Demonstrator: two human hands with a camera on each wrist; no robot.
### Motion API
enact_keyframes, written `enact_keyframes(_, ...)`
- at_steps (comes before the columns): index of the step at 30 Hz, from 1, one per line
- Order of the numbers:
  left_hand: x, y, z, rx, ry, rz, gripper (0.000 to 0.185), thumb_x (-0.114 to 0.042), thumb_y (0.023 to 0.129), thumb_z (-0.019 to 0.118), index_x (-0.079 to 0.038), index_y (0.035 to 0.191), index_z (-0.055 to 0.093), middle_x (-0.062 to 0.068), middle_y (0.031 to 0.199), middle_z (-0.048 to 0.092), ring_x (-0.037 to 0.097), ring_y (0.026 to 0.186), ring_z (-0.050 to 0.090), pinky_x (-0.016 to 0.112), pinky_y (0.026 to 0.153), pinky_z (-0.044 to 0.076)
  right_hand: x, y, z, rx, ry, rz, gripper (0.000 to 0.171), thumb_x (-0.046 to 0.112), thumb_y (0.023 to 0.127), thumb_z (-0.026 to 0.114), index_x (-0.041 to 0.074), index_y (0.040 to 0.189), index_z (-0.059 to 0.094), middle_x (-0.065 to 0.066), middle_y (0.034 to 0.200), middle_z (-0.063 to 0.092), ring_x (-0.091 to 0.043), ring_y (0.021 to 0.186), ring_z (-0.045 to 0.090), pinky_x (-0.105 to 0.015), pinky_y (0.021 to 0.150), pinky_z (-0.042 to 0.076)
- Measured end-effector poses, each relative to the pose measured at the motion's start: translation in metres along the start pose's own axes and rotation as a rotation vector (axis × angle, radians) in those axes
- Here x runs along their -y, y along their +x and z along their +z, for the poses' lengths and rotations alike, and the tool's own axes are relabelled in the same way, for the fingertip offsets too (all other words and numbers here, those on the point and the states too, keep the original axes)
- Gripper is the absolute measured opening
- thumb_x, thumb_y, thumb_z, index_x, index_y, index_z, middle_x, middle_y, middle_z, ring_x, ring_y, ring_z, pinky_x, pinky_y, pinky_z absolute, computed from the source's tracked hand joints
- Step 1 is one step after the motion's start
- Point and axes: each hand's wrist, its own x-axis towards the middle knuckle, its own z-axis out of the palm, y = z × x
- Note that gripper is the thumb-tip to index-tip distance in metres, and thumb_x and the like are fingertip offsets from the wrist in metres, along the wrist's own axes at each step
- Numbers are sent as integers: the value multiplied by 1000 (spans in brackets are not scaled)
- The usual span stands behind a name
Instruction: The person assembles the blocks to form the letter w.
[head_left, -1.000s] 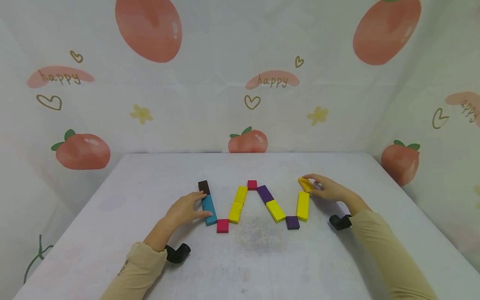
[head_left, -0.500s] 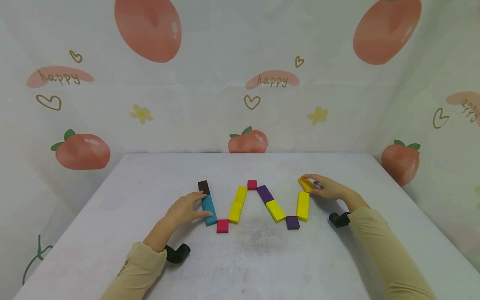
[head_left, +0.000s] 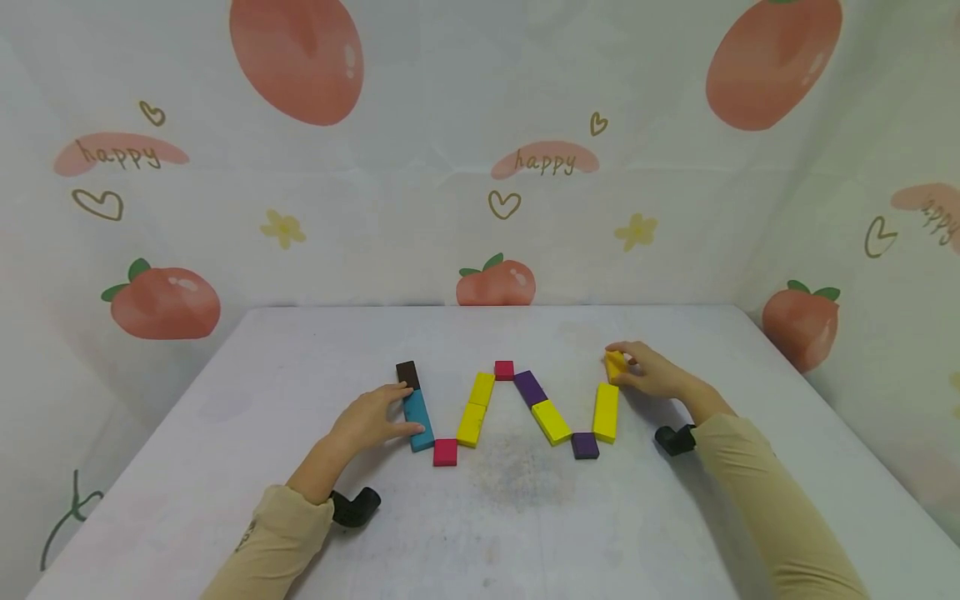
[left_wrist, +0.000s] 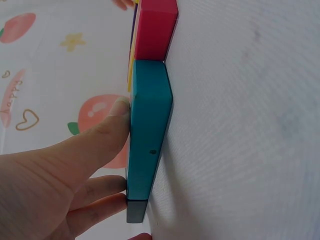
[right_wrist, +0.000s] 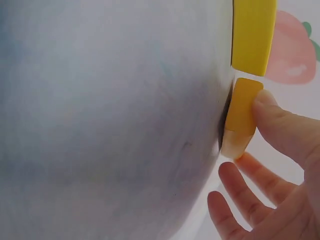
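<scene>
— So, where's the orange block (head_left: 615, 365)?
— At the zigzag's far right end, pinched by the right hand (head_left: 651, 373), just beyond the yellow bar (head_left: 606, 412).
— And the left hand (head_left: 371, 419)?
— Fingers flat against the teal bar (head_left: 418, 419). The row looks nearly complete.

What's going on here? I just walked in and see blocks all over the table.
A person is laying flat coloured blocks in a zigzag line on the white table. The left hand rests against the teal block near the line's left end. The right hand pinches a small yellow block at the far right end, just beyond the long yellow block; it looks slightly tilted, not quite flat.
</scene>
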Motion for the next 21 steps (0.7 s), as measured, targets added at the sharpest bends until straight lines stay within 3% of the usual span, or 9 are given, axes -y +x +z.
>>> enact_keyframes(10,0,0,0,-3,0,4,67,-35,80,72,0,133,50,23,141,45,42,129,43,54,105,39,8,3,-1,-14,40,-9,52,15,92,58,-5,135,37,-32,129,43,-44,111,49,-59,97,43)
enact_keyframes(21,0,0,0,-6,-5,4,66,-35,80,72,-1,133,50,23,141,44,42,129,42,54,105,38,12,5,2,38,16,26,51,17,94,56,-5,135,36,-35,129,42,-45,110,51,-56,95,46)
